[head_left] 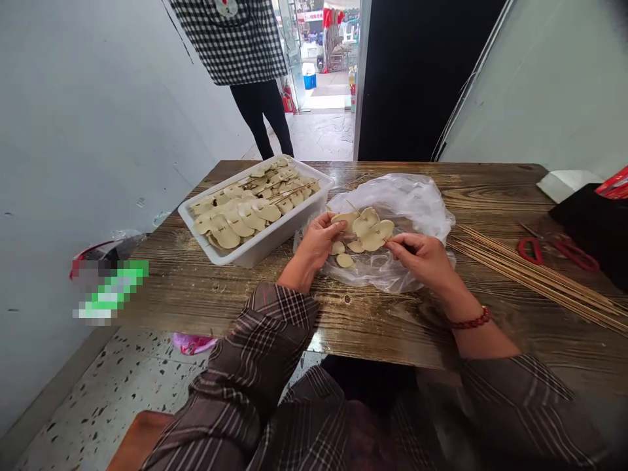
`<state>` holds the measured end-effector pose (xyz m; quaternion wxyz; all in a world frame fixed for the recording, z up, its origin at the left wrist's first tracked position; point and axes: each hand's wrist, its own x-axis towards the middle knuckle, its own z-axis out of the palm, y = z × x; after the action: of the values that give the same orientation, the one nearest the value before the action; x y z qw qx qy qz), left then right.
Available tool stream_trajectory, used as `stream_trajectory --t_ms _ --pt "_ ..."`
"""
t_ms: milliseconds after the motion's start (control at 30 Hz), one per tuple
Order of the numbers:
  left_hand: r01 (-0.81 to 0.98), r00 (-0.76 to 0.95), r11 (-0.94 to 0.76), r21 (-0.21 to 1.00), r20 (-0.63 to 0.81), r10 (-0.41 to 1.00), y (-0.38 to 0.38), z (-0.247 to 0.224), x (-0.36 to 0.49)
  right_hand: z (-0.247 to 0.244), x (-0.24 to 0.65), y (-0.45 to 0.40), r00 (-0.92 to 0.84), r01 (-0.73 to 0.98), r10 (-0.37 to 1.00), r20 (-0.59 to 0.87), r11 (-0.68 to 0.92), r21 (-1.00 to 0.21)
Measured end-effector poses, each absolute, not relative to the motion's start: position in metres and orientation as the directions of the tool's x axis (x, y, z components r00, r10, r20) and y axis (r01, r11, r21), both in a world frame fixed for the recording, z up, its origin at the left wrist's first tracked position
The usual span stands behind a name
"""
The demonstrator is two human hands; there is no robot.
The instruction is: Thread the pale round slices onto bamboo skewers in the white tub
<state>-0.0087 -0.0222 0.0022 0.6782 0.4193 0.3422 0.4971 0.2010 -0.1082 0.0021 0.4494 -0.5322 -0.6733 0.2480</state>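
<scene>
Several pale, flat oval slices (375,234) hang on a thin stick above a crumpled clear plastic bag (417,196). My left hand (320,241) pinches a slice at the left end of this group. At the right, my right hand (422,256) has its fingers closed on the stick, close to the slices. A few loose slices (345,260) lie on the bag beneath. Left of the bag, a white plastic tub (255,255) is filled with skewered slices (235,219).
Long thin sticks (534,275) lie on the wooden table (392,337) at the right, near red-handled scissors (572,254) and a black box (583,219). A person in a checked top (240,46) stands beyond the table, left of a doorway.
</scene>
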Motion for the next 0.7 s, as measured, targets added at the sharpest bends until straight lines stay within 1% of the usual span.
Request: stream_trajectory --t_ms 100,233,367,467,700 --pt "-0.358 0.192 0.058 0.932 0.013 0.981 -0.0222 0.0017 -0.0089 0.0018 0.2003 -0.1108 -0.051 0.498 0.943 0.329 0.309 -0.81" --pt "-0.41 0.106 0.102 0.906 -0.064 0.992 -0.0191 0.003 -0.0126 0.0028 0.1978 -0.1128 -0.078 0.507 0.941 0.33 0.322 -0.799" --pt "-0.495 0.067 0.147 0.856 -0.131 0.989 -0.0171 0.0069 -0.0155 0.0022 0.1966 -0.1129 -0.124 0.501 0.944 0.307 0.326 -0.802" --pt "-0.523 0.037 0.143 0.84 -0.145 0.989 -0.0173 0.0095 -0.016 0.0004 0.1964 -0.113 -0.142 0.52 0.948 0.284 0.316 -0.793" --pt "-0.544 -0.01 0.1 0.833 -0.125 0.992 -0.0182 0.0112 -0.0157 -0.0032 0.1948 -0.1125 -0.161 0.561 0.933 0.322 0.355 -0.748"
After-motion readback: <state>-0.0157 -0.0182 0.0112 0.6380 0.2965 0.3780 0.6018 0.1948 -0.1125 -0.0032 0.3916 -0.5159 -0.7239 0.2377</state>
